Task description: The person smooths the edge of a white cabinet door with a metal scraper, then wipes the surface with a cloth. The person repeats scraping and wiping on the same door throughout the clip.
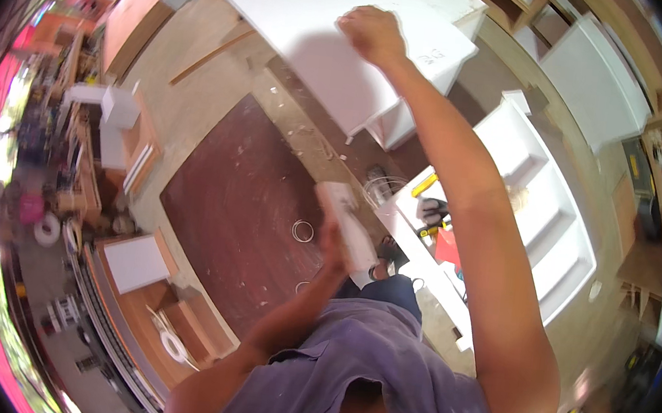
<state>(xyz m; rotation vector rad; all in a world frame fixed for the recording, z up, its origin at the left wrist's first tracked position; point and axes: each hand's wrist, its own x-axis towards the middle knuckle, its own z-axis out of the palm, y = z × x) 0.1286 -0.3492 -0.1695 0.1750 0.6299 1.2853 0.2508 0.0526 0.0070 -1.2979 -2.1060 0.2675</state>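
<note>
My left hand (pixel 331 246), smeared a little by motion, grips the side of a short pale board (pixel 351 228) low in front of my body. Reaching far forward, my right hand (pixel 373 35) is over a large white cabinet panel (pixel 310 13) and casts a shadow on it. Its fingers are curled closed, and whatever may be inside them is hidden. Dark handwritten marks (pixel 431 55) are on the white surface close to my right wrist.
A white compartmented cabinet frame (pixel 564 229) lies at the right, with yellow-handled tools (pixel 426 185) on its near side. A dark red board (pixel 236 197) covers the floor at left, bearing a ring of thin strip (pixel 302 231). Wooden pieces (pixel 155 293) stand at lower left.
</note>
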